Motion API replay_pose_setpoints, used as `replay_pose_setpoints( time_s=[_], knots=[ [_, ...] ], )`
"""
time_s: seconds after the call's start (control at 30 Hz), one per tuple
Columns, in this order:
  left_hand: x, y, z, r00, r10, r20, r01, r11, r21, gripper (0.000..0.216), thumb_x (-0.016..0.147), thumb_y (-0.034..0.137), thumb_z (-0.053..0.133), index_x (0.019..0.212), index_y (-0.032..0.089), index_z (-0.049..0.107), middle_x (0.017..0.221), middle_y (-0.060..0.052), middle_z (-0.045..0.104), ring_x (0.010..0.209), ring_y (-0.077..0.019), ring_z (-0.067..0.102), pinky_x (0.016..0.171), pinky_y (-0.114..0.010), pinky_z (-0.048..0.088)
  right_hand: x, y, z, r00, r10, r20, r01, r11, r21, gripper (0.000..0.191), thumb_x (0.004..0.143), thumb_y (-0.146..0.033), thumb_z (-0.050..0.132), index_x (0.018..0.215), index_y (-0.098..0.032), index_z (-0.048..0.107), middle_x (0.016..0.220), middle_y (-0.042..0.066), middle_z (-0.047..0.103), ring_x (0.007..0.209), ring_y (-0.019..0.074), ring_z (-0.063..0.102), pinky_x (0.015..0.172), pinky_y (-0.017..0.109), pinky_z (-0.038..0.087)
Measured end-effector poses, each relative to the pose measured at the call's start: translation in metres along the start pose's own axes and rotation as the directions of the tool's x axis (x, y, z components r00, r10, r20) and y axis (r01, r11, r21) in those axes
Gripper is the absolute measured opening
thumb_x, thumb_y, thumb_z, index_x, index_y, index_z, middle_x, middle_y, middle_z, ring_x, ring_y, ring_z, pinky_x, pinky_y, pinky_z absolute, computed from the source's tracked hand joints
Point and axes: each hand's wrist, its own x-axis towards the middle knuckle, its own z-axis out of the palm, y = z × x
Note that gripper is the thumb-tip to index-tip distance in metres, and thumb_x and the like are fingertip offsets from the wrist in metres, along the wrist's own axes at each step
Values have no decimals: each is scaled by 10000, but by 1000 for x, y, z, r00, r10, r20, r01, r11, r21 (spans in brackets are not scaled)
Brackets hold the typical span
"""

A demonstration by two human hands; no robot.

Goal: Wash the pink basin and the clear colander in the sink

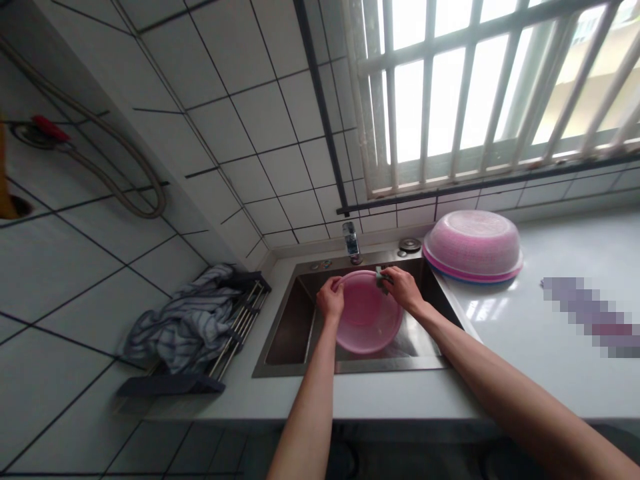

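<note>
Basin [367,327], pink and round, sits just below the centre of the frame, clamped at its upper left rim between the thumb and fingers of the left hand [330,299]. At its upper right rim, the right hand [403,288] is closed on a small greenish pad [381,279], pressed against the edge. The basin is within the steel sink [387,365]; whether its base touches the bottom is hidden. The tap [351,242] stands behind it, and a round metal drain cover [410,244] lies to the tap's right. Right of centre, upturned bowls [473,241] are stacked on the white counter [520,333]. At lower left, striped cloth [187,323] lies heaped on a rack [235,340]. A barred window [457,100] fills the upper right; a hose [117,187] loops at upper left.
</note>
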Motion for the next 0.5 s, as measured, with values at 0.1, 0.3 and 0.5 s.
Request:
replay_pose_setpoints(
  time_s=[0.1,0.3,0.5],
  knots=[
    [0,-2,0,1000,-22,-4,22,1000,8,167,923,282,704,1074,293,774,1089,-33,827,1029,-219,763,867,-266,523,-1,3,2,1000,29,-8,-29,1000,-8,210,936,-193,704,1132,-252,750,1120,51,769,973,213,732,841,281,515],
    [0,-2,4,998,16,59,-12,997,-71,160,922,257,691,1059,279,770,1074,-26,826,1004,-196,767,863,-251,538,-2,-4,1,1000,21,-18,-22,999,-36,162,947,-215,701,1085,-261,773,1087,49,768,925,202,722,808,271,506],
    [-8,9,14,967,162,198,-143,984,-106,122,890,212,712,975,265,781,978,2,825,935,-171,763,863,-246,543,-3,-17,4,991,-118,59,119,993,-15,177,987,-226,672,1105,-266,798,1118,54,777,997,204,718,894,284,533]
  ],
)
